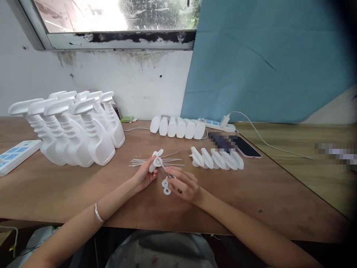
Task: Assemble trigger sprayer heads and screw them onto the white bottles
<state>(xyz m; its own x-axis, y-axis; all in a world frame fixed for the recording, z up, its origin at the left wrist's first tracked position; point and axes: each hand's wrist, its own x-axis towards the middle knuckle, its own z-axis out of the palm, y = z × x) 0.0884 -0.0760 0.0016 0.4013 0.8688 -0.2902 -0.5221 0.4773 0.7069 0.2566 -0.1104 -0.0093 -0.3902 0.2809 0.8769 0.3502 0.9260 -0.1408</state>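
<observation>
My left hand [146, 174] is closed around a small white plastic spray head [157, 162], its round opening turned towards me. A thin metal tool [163, 168] is pinched in my right hand [184, 183], and its tip reaches the opening of the spray head; its exact kind is hard to make out. Flat white washers [167, 191] lie on the table just below, partly hidden by my right fingers. Behind my hands, several thin white tubes [171, 160] are spread loosely.
White spray bottles [102, 145] stand grouped at the left, near a power strip [19, 154]. White plastic parts [180, 128] form a row at the back; more white pieces [219, 159] lie at the right. A phone [247, 147] and another power strip [217, 124] are beyond them.
</observation>
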